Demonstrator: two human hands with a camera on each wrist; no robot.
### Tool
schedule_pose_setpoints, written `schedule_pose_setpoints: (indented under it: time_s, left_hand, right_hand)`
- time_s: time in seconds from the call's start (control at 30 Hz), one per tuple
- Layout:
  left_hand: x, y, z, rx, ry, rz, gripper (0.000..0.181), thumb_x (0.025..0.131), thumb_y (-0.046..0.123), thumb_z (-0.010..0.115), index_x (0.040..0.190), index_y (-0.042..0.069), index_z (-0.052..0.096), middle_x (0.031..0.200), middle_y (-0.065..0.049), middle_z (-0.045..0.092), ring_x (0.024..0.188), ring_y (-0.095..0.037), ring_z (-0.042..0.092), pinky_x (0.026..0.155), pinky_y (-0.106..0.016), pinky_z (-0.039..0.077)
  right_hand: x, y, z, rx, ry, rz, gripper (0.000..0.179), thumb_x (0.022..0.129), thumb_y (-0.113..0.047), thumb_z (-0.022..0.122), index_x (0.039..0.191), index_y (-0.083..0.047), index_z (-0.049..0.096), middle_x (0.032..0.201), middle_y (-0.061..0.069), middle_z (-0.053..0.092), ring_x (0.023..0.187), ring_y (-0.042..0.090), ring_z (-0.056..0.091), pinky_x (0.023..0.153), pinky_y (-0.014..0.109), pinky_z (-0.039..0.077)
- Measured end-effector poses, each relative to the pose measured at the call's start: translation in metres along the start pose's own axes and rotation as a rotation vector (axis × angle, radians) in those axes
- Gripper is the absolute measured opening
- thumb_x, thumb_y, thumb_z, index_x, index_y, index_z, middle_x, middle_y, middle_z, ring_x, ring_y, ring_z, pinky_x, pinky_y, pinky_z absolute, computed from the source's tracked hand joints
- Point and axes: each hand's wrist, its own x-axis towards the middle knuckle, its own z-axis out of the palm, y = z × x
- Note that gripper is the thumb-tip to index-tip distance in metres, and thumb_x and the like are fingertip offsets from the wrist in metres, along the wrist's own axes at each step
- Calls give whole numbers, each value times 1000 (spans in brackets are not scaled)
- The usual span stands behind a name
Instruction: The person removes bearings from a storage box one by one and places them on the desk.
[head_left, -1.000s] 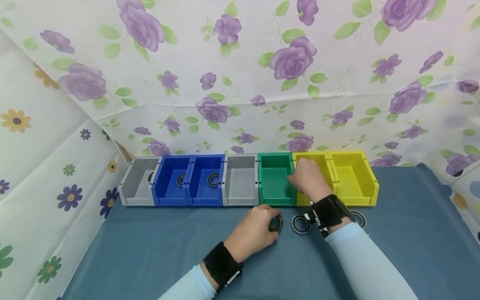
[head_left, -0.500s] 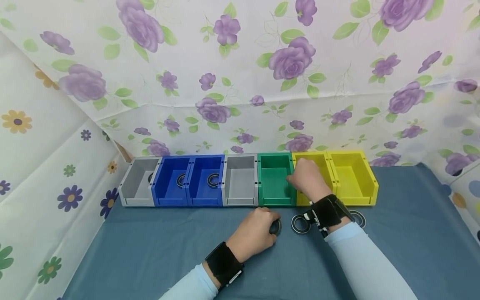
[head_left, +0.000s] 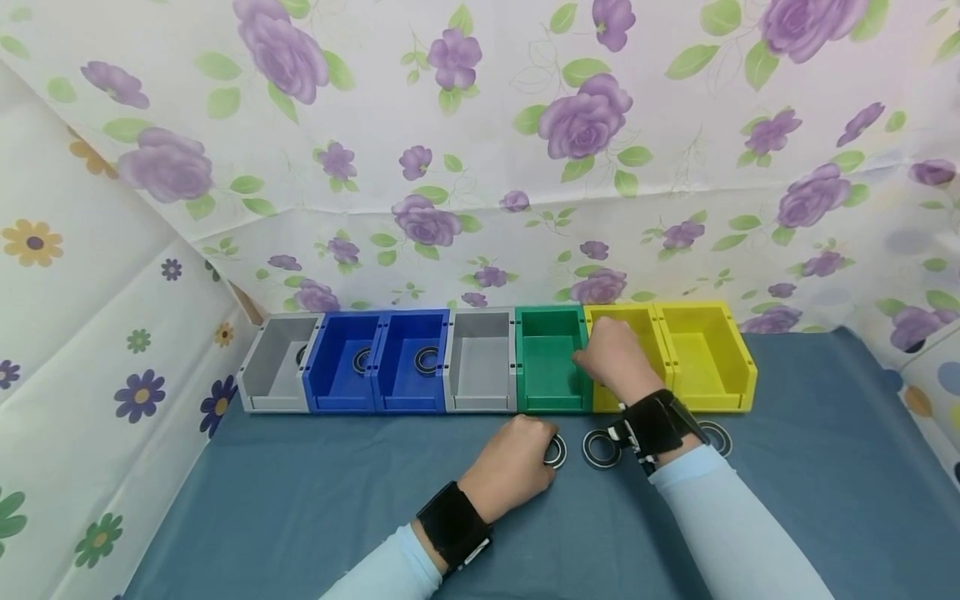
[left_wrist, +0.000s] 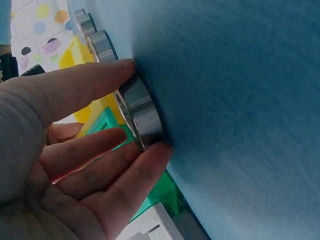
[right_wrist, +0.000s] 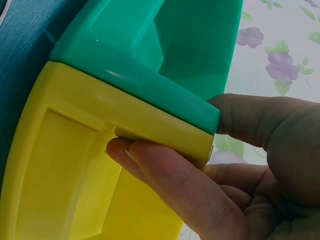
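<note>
On the blue cloth, my left hand (head_left: 510, 467) pinches a ball bearing (left_wrist: 145, 112) between thumb and fingers. The bearing rests on the cloth, its outer rim against the fingertips. My right hand (head_left: 618, 358) grips the adjoining walls of the green bin (right_wrist: 135, 95) and the nearer yellow bin (right_wrist: 80, 92). In the right wrist view its thumb is on the green side and its fingers reach over the yellow side. A second bearing (head_left: 588, 450) lies between the hands. Another bearing (head_left: 728, 442) is partly hidden behind the right wrist.
Grey, blue, green and yellow bins stand joined in a row at the back. One bearing each lies in the left grey bin (head_left: 273, 404) and the two blue bins (head_left: 341, 404). A yellow bin (head_left: 712, 402) ends the row at right. Floral sheets (head_left: 480, 167) hang behind.
The bearing under my left hand was tilted and now lies flatter, with more of its face showing. The left hand has shifted slightly right and toward me. The right hand has stayed put.
</note>
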Motion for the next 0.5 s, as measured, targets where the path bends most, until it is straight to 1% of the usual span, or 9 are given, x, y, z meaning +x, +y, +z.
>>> schedule_pose_setpoints:
  time_s: [0.1, 0.17, 0.23, 0.33, 0.4, 0.5]
  left_hand:
    - [0, 0, -2, -4, -3, -10, 19, 71, 12, 76, 88, 11, 67, 72, 8, 58, 62, -3, 48, 49, -18, 38]
    - [0, 0, -5, -7, 9, -21, 26, 74, 17, 76, 98, 10, 68, 83, 4, 64, 71, -4, 54, 57, -19, 44]
    - [0, -1, -12, -18, 37, -34, 34, 76, 21, 75, 108, 9, 67, 97, 1, 67, 84, -6, 59, 68, -21, 51]
    - [-1, -5, -26, -47, 117, -65, 43, 81, 25, 72, 120, 9, 62, 114, -4, 65, 104, -13, 60, 84, -29, 53]
    - [-1, -11, -39, -71, 184, -86, 47, 82, 26, 70, 125, 9, 58, 121, -5, 63, 111, -17, 59, 90, -33, 52]
    - [-1, -24, -56, -70, 309, -134, 51, 83, 25, 69, 129, 9, 54, 125, -8, 60, 116, -21, 56, 94, -36, 50]
  right_hand:
    - [0, 0, 0, 3, -4, 0, 30, 87, -28, 65, 92, 0, 59, 70, 10, 58, 52, 19, 58, 43, 24, 46]
    - [0, 1, -1, 0, -6, -3, 30, 87, -29, 65, 93, 0, 59, 70, 11, 58, 53, 19, 58, 43, 24, 46]
    - [0, 1, -1, -4, -5, -8, 30, 86, -28, 66, 92, 1, 59, 71, 11, 59, 53, 19, 58, 43, 24, 46]
    - [-1, 1, -1, 2, -9, -13, 29, 86, -28, 66, 90, 0, 59, 70, 11, 60, 53, 19, 59, 44, 24, 47]
    - [-1, 2, -1, 10, -15, -16, 28, 86, -28, 66, 88, -1, 60, 69, 10, 59, 53, 19, 59, 44, 24, 47]
    - [-1, 2, -1, 15, -21, -17, 27, 87, -28, 66, 87, -2, 59, 69, 10, 59, 53, 20, 59, 45, 25, 47]
